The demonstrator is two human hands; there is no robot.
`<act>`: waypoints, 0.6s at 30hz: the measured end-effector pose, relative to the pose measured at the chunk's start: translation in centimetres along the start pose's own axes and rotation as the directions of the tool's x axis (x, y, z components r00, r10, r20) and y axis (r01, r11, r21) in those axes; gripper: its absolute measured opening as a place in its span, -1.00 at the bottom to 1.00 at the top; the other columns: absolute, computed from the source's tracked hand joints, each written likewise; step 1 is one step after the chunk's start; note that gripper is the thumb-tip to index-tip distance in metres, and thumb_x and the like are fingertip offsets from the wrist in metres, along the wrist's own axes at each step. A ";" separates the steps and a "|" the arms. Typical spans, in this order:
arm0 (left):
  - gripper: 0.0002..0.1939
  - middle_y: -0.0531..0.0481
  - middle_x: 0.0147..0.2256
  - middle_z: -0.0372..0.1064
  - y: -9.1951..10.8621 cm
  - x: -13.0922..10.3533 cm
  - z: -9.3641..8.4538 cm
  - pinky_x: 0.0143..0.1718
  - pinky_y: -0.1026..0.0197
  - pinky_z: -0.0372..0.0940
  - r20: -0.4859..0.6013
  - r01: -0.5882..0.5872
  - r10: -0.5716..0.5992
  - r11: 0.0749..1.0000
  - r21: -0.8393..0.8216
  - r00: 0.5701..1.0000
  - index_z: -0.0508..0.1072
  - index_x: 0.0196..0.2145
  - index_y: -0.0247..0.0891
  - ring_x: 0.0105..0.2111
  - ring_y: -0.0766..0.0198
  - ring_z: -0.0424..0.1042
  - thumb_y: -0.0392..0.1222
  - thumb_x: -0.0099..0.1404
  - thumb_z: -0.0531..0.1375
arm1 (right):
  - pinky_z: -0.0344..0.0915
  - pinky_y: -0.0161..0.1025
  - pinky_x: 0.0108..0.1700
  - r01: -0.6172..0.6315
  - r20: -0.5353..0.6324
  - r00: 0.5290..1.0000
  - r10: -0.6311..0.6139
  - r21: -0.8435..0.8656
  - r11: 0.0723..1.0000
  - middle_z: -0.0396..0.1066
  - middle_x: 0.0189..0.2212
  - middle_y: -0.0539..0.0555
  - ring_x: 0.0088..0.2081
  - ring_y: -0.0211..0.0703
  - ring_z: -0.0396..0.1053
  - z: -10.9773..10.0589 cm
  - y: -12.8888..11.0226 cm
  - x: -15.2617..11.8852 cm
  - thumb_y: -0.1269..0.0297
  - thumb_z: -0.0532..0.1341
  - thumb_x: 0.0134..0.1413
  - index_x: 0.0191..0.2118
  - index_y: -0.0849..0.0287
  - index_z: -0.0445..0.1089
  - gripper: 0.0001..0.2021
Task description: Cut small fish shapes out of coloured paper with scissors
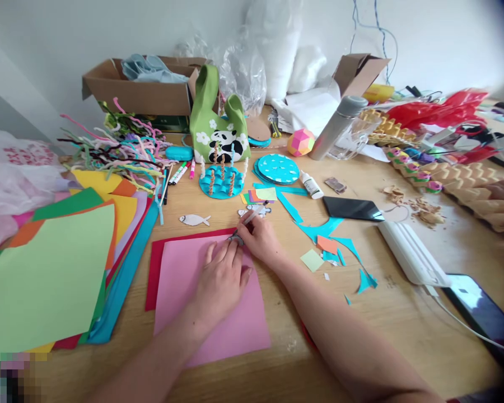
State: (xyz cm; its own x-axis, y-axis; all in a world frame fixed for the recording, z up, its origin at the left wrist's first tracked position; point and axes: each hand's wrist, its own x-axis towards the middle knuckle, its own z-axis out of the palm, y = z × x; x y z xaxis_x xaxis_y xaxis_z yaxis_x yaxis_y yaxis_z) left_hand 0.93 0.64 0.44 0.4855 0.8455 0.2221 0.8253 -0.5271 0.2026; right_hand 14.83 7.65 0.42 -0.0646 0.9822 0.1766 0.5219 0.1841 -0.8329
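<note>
A pink sheet of paper (180, 280) lies over a red sheet (154, 291) on the table in front of me. My left hand (222, 274) rests flat on the pink sheet, fingers stretched. Its fingertips press on a small paper cutout (236, 239) near the sheet's top edge; most of the cutout's shape is hidden. Closed around a pen (258, 212), my right hand (260, 238) holds the tip down beside that cutout. A white paper fish (194, 220) lies just beyond the sheets, and more fish cutouts (265, 210) are partly behind my right hand.
Coloured paper sheets (54, 280) are stacked at left, below a heap of pipe cleaners (121, 140). Blue paper scraps (323, 229), a glue bottle (311, 184), a black phone (353, 208) and a white power strip (411, 254) lie right. A green panda bag (201, 117) stands behind.
</note>
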 end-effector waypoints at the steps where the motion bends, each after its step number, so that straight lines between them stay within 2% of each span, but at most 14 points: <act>1: -0.59 -0.27 0.14 0.31 0.0 0.0 0.0 0.19 -0.20 0.02 -0.001 0.000 0.000 1.000 0.001 1.000 0.35 0.10 -0.41 0.16 0.00 0.23 -0.15 0.41 -0.01 | 0.15 -0.30 -0.42 -0.001 -0.004 1.000 0.001 -0.003 1.000 0.31 -0.54 -0.02 -0.53 -0.24 0.25 0.0 0.0 0.0 0.38 0.09 0.00 -0.43 0.15 0.25 -0.96; 11: -0.57 -0.28 0.15 0.30 0.0 0.0 0.0 0.10 -0.18 0.11 0.021 0.004 -0.005 1.000 0.010 1.000 0.33 0.12 -0.43 0.15 -0.03 0.24 -0.14 0.41 0.00 | 0.11 -0.30 -0.46 -0.002 -0.054 0.999 0.000 -0.041 0.999 0.24 -0.59 -0.06 -0.56 -0.24 0.21 0.1 0.3 0.1 0.36 0.09 0.00 -0.42 0.14 0.22 -0.97; 18: -0.58 -0.30 0.15 0.28 0.0 0.0 0.0 0.08 -0.14 0.14 0.025 -0.012 0.011 0.999 0.046 1.000 0.33 0.11 -0.44 0.16 -0.02 0.23 -0.14 0.40 0.00 | 0.12 -0.31 -0.45 -0.038 -0.068 0.997 0.035 -0.040 0.998 0.26 -0.58 -0.05 -0.55 -0.22 0.24 0.1 0.4 0.1 0.35 0.10 0.03 -0.39 0.14 0.24 -0.98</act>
State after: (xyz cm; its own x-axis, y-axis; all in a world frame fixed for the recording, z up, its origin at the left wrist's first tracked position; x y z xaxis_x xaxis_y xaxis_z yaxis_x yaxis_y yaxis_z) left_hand 0.94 0.60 0.49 0.5017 0.8415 0.2006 0.8318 -0.5329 0.1553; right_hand 14.98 7.81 0.02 0.0120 0.9831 0.1828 0.5579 0.1452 -0.8171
